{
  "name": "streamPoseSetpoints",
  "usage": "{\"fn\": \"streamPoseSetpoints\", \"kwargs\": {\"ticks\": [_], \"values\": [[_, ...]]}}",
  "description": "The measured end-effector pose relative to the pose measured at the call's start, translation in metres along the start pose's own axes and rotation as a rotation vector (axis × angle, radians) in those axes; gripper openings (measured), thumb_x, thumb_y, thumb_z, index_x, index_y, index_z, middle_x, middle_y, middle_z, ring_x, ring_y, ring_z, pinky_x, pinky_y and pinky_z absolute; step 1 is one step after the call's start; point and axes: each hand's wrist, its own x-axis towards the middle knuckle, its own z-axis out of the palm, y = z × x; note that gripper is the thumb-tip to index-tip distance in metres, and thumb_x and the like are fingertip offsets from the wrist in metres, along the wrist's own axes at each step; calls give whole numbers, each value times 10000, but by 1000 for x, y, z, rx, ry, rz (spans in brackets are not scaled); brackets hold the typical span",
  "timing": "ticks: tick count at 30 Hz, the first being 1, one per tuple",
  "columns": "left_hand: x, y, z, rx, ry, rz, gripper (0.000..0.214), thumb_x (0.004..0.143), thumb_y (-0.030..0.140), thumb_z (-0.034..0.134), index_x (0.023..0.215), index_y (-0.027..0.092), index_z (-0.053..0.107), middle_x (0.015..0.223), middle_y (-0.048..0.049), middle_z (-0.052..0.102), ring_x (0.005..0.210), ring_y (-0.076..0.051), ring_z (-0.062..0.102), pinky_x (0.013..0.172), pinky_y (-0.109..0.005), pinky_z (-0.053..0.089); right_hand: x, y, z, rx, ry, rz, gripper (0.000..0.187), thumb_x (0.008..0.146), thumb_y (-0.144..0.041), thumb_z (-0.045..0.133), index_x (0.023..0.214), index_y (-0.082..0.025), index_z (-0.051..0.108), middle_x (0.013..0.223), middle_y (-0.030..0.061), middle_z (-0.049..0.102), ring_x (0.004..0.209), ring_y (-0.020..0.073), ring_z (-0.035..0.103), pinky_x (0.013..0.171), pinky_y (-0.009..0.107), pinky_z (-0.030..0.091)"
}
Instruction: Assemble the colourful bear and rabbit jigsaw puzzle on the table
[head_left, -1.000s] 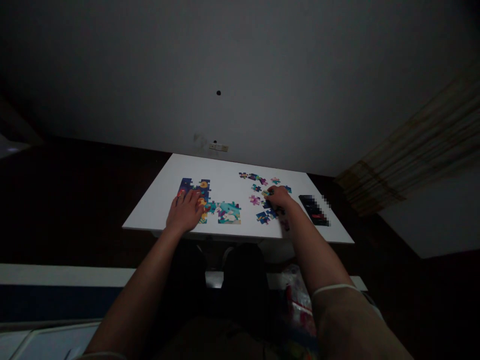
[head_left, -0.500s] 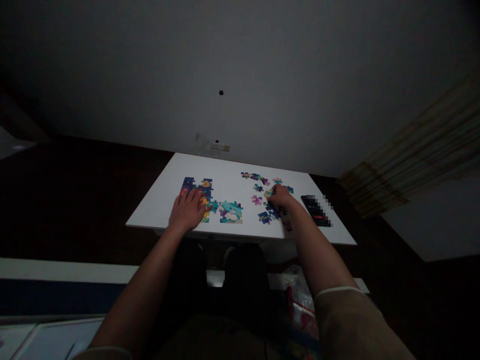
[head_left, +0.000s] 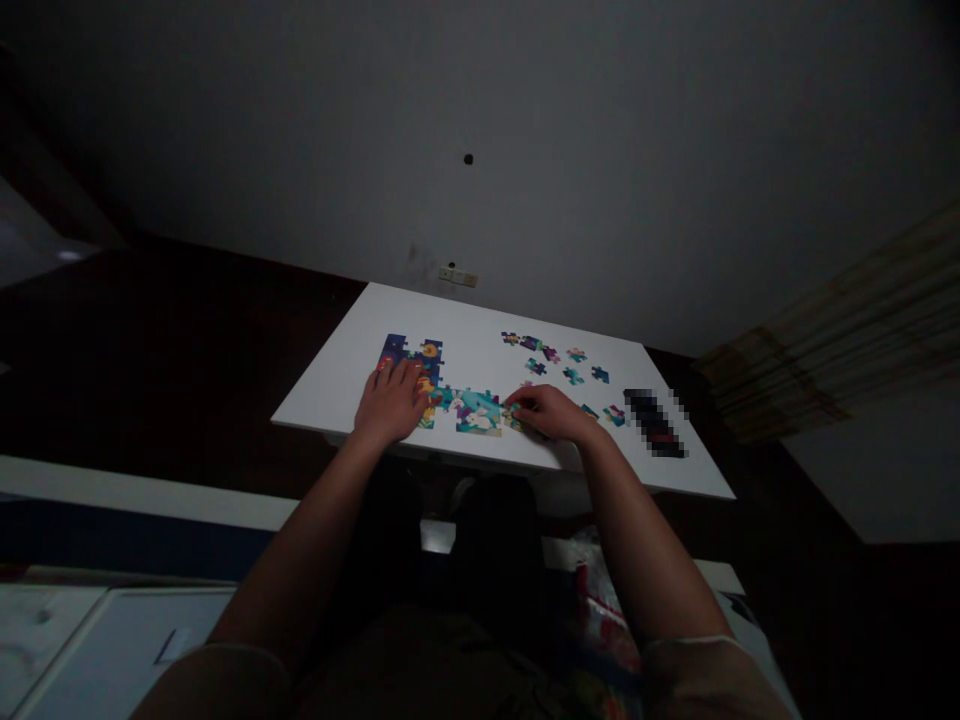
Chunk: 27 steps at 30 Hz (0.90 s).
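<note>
On the white table lies a partly joined jigsaw puzzle (head_left: 478,414), dark blue and orange at the left and turquoise with white rabbits at the right. My left hand (head_left: 390,400) rests flat over its left part, fingers spread, hiding some of it. My right hand (head_left: 551,412) pinches a yellow-green puzzle piece (head_left: 511,415) at the right edge of the rabbit section. Whether that piece interlocks, I cannot tell. Several loose pieces, among them a teal one (head_left: 574,376) and a dark blue one (head_left: 600,374), lie beyond and right of my right hand, which covers others.
A dark object (head_left: 654,422), blurred by pixelation, lies near the right end of the white table (head_left: 330,390). Behind stands a grey wall with a socket (head_left: 457,276). A clear plastic bag with red (head_left: 600,600) is below the table, beside my legs.
My right hand has moved left and toward me from the loose pieces to the joined puzzle, bringing a piece along. My left hand stays on the puzzle. The whole view has shifted slightly.
</note>
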Motion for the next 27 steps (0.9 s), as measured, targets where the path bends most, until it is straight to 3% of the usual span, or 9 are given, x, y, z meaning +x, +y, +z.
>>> {"fn": "streamPoseSetpoints", "kwargs": {"ticks": [5, 13, 19, 23, 27], "values": [[-1, 1, -1, -29, -8, -6, 756, 1247, 528, 435, 1939, 224, 456, 2032, -129, 430, 1920, -417, 312, 1554, -621, 286, 1, -12, 2, -49, -76, -24, 319, 981, -141, 771, 1152, -325, 968, 1208, 53, 947, 1112, 295, 881, 1051, 439, 669], [-2, 2, -1, -36, 10, 6, 742, 1249, 523, 432, 1919, 207, 482, 2021, -145, 444, 1903, -436, 344, 1547, -644, 304, -7, -30, 11, -123, 9, 35, 312, 985, -52, 789, 1225, -174, 947, 1218, 138, 913, 1034, 226, 827, 1000, 380, 596], [-2, 1, 0, -30, 1, -4, 734, 1245, 537, 445, 1917, 246, 486, 2027, -122, 440, 1914, -418, 325, 1546, -631, 309, -8, -30, 21, -265, 27, 59, 263, 994, -89, 819, 1183, -232, 934, 1150, 102, 910, 1030, 266, 837, 990, 390, 618], [-1, 1, -2, -18, -3, 2, 750, 1244, 537, 412, 1923, 225, 478, 2028, -141, 432, 1913, -435, 320, 1533, -658, 327, -19, -26, 40, -330, 180, 25, 216, 1025, -145, 827, 1195, -251, 909, 1235, 136, 900, 1201, 335, 835, 1109, 464, 645], [0, 0, -1, 9, 4, 12, 755, 1237, 524, 402, 1927, 225, 477, 2021, -135, 448, 1908, -431, 330, 1536, -637, 320, -51, -27, 83, -298, 448, -51, 219, 1161, -219, 676, 1233, -239, 882, 1285, 180, 874, 1268, 364, 807, 1169, 524, 645]]}}
